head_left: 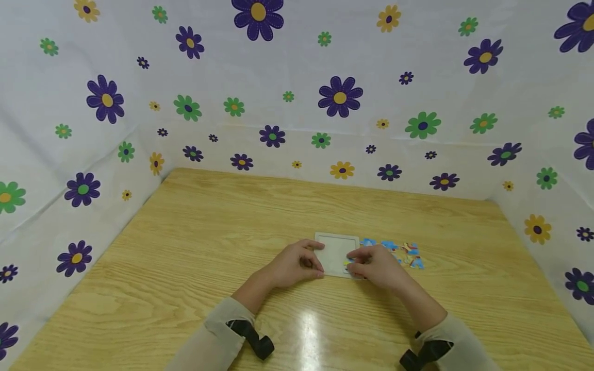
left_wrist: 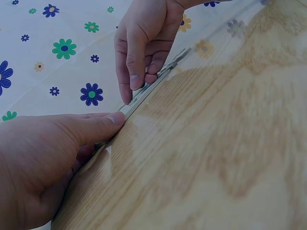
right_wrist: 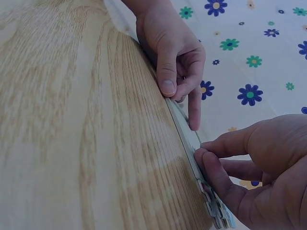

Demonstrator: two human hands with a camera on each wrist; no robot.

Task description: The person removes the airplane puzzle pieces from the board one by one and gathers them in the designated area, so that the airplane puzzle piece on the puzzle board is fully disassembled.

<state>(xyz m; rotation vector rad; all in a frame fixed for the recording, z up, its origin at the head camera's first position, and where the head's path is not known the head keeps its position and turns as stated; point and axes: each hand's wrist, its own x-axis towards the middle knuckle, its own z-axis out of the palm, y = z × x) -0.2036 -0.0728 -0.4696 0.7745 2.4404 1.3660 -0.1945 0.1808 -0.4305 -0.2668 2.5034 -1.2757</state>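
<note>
A pale, square puzzle tray (head_left: 335, 252) with a raised rim lies flat on the table. My left hand (head_left: 297, 264) holds it by the left side, the thumb by the near corner and the index finger reaching over the rim farther up. At the lower right corner of the tray, my right hand (head_left: 378, 265) pinches a small jigsaw piece (head_left: 346, 264) between thumb and fingers. Some blue and yellow of that piece shows; the fingers hide the rest. In the right wrist view, the right fingertips (right_wrist: 205, 152) are right at the tray's edge.
Several colourful jigsaw pieces (head_left: 411, 252) lie together on the wooden table (head_left: 209, 216), just right of the tray and partly behind the right hand. A flower-patterned cloth (head_left: 297, 62) hangs at the back and both sides. Black wrist-camera mounts (head_left: 260, 344) sit on both sleeves.
</note>
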